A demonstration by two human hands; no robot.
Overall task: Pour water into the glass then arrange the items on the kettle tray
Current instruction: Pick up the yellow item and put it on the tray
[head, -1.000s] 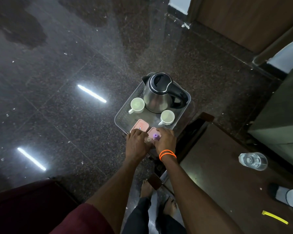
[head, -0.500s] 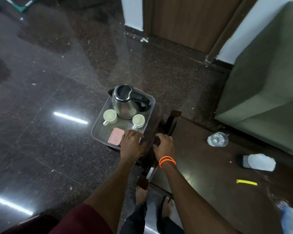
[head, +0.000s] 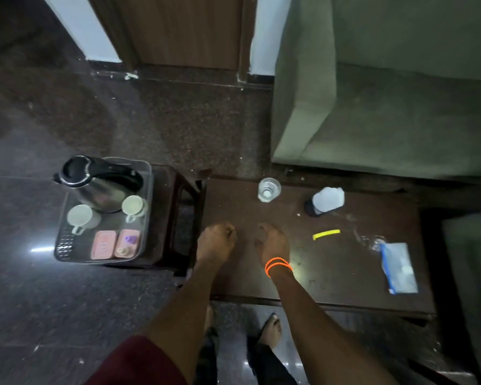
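Both hands hang over the near left part of a dark wooden table (head: 345, 279), holding nothing. On the left hand (head: 216, 240) the fingers are curled in toward the palm, forming a loose fist above the table's left edge. Beside it, the right hand (head: 271, 241) shows fingers bent downward and slack, and two orange bands (head: 278, 265) circle its wrist.

Left of the table, a clear plastic tray (head: 147, 173) sits on a small dark stool (head: 175, 218). At the tray's far end stands a steel kettle (head: 100, 184) with a black lid and handle. Two pale cups rest just in front of it, one cup (head: 79, 216) to the left and another cup (head: 134, 205) to the right. At the tray's near end lie two pink packets side by side, the left packet (head: 104, 245) plain and the right packet (head: 127, 243) with a small purple item on top.

A glass (head: 269, 189) holding water stands upright near the table's far edge, well apart from both hands. Right of it lies a white bottle (head: 326, 200) on its side, its dark cap pointing left. Nearer, a yellow strip (head: 326, 234) lies flat, and a blue-edged clear pouch (head: 399, 268) rests toward the table's right end. A green sofa (head: 386, 107) fills the space beyond the table, and bare feet show on the dark floor (head: 53, 315) below.
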